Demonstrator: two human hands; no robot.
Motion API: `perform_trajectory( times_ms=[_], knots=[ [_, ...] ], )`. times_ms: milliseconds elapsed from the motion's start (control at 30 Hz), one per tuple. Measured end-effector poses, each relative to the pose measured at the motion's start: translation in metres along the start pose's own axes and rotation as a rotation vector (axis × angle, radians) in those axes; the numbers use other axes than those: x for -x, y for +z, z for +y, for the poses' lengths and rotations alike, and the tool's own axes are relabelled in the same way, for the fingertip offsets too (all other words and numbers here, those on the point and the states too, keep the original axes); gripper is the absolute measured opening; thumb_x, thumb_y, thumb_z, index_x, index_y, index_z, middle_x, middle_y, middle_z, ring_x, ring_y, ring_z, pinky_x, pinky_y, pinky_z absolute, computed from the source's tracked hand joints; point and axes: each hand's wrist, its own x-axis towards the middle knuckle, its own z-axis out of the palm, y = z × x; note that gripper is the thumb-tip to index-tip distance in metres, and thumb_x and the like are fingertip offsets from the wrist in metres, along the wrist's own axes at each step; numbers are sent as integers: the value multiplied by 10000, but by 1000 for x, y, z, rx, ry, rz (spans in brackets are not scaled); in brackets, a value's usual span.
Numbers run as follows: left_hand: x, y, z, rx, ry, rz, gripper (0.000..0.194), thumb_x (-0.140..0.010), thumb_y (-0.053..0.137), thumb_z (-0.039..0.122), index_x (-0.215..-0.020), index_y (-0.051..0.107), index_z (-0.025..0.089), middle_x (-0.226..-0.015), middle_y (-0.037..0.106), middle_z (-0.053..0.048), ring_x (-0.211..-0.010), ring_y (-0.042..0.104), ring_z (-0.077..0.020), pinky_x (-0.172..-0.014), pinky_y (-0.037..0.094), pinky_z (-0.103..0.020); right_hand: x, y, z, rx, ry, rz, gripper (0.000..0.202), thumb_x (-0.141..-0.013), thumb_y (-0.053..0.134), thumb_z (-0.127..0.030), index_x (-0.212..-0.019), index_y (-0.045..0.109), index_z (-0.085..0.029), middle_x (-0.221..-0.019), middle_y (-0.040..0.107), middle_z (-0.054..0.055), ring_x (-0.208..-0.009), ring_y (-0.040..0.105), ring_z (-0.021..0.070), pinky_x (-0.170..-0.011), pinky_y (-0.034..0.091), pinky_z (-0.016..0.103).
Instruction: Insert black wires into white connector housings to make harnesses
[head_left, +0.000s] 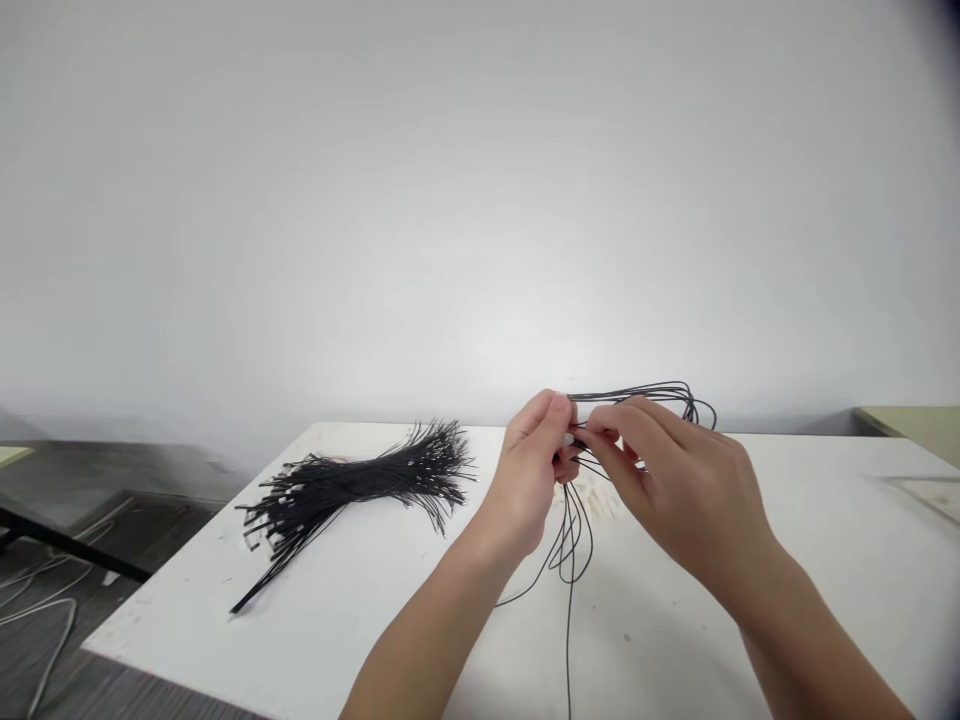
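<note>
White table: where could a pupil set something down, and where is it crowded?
The white table looks bare, bar specks, right of the right hand and between the black wire bundle and the left forearm. It is crowded below the left hand, where hanging black wires overlap the view of small pale pieces.

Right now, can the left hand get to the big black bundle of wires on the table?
Probably yes: nothing seems to stand between the left hand and the bundle on the table. But that hand is holding loose black wires, so it might need to let go first.
</note>
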Motion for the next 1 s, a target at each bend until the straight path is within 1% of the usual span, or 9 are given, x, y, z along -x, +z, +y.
perform_trajectory(
  times_ms=[100,233,400,467,567,667,733,900,1000],
  knots=[
    [0,2,-2,-2,16,7,377,-905,525,468,-715,389,172,-685,327,35,-578,253,-62,-518,214,-199,0,1,-1,23,-13,6,64,-899,567,-155,-838,566,-173,-653,589,-48,-495,445,45,-450,264,196],
    [1,3,-6,15,16,6,382,-907,526,457,-702,371,174,-662,299,40,-578,250,-66,-515,215,-199,-1,1,-1,61,-30,3,90,-902,549,-148,-819,567,-176,-625,568,-56,-478,383,53,-454,266,201],
    [0,4,-7,57,12,19,377,-905,540,426,-685,372,171,-644,288,43,-579,256,-68,-510,234,-189,0,0,-1,80,-43,-2,101,-896,544,-132,-809,564,-177,-619,564,-62,-487,386,56,-466,277,208],
    [0,3,-5,98,-7,4,359,-902,547,422,-699,394,169,-659,309,39,-586,279,-66,-510,247,-184,0,0,0,42,-10,-19,103,-904,547,-154,-808,565,-185,-637,575,-64,-490,395,53,-457,275,209],
    [-1,2,-2,180,-53,-9,307,-898,558,413,-754,463,160,-712,379,24,-603,333,-60,-511,274,-178,0,-3,4,-35,49,-21,12,-902,591,-212,-901,591,-201,-719,620,-56,-545,483,47,-474,327,194],
    [-2,1,1,253,-92,25,260,-898,559,385,-800,507,149,-741,430,11,-594,373,-56,-496,284,-178,-1,-11,8,-82,74,31,156,-877,635,-209,-1028,595,-204,-785,638,-40,-637,566,53,-539,407,183],
    [-3,0,3,294,-117,41,247,-904,550,369,-808,516,144,-735,441,9,-577,383,-54,-489,291,-180,-2,-16,10,-97,75,81,204,-856,655,-174,-1049,592,-198,-813,636,-25,-682,582,62,-576,439,185],
    [-5,-3,7,371,-131,59,252,-925,520,368,-796,501,153,-670,439,21,-518,371,-53,-494,316,-193,-5,-22,10,-69,42,193,276,-783,710,-110,-1028,599,-171,-903,624,48,-770,584,123,-664,492,248],
    [-6,-6,11,420,-164,82,252,-944,481,367,-793,475,165,-605,422,27,-507,392,-68,-520,347,-202,-6,-22,5,-32,19,269,268,-738,737,-90,-962,606,-155,-856,602,71,-755,570,155,-635,484,289]
  ],
)
